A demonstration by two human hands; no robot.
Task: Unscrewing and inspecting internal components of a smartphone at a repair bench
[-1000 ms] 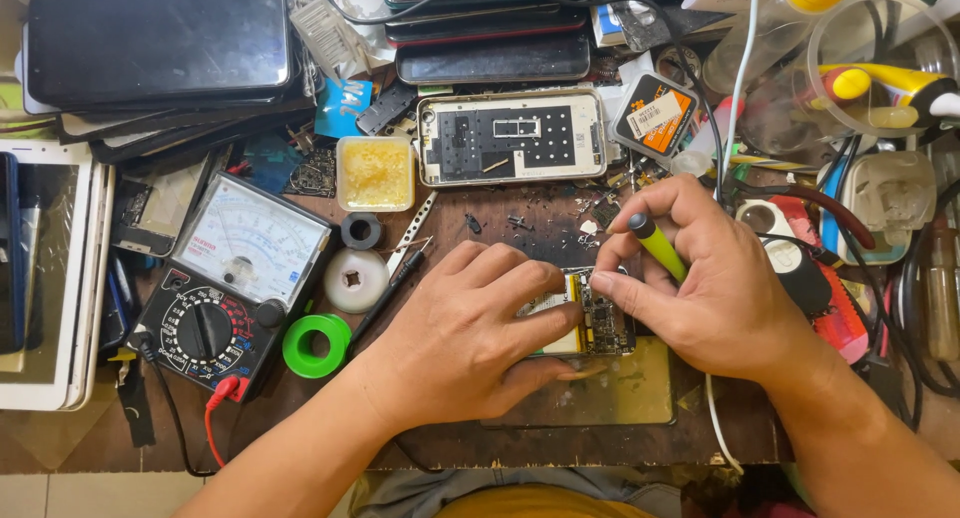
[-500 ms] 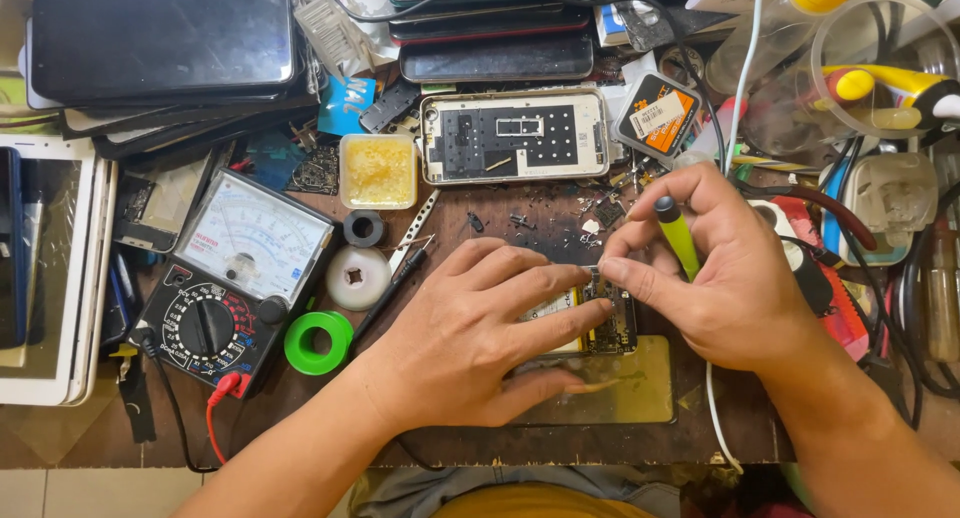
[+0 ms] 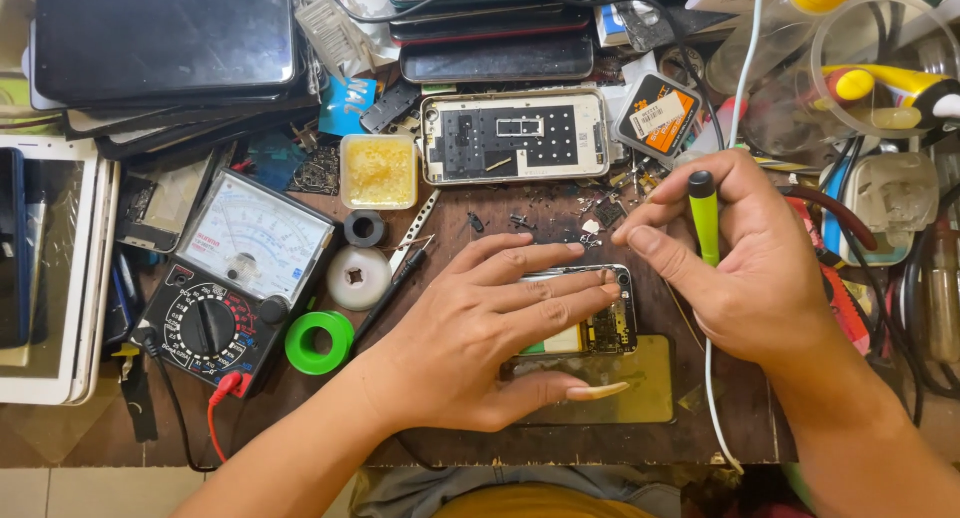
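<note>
Left hand [image 3: 480, 328] pressed flat on opened phone [image 3: 600, 323], fingers spread, gripping nothing, right hand [image 3: 745, 268] closed around green screwdriver [image 3: 705, 218], analog multimeter [image 3: 235, 278] well left on cluttered workbench [image 3: 720, 418]

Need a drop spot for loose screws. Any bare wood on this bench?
Bare dark wood strip in front of the green tape ring, left of the left hand. Another sliver right of the translucent yellow sheet, under the right hand. The back edge, around the opened white phone frame, is crowded.
</note>
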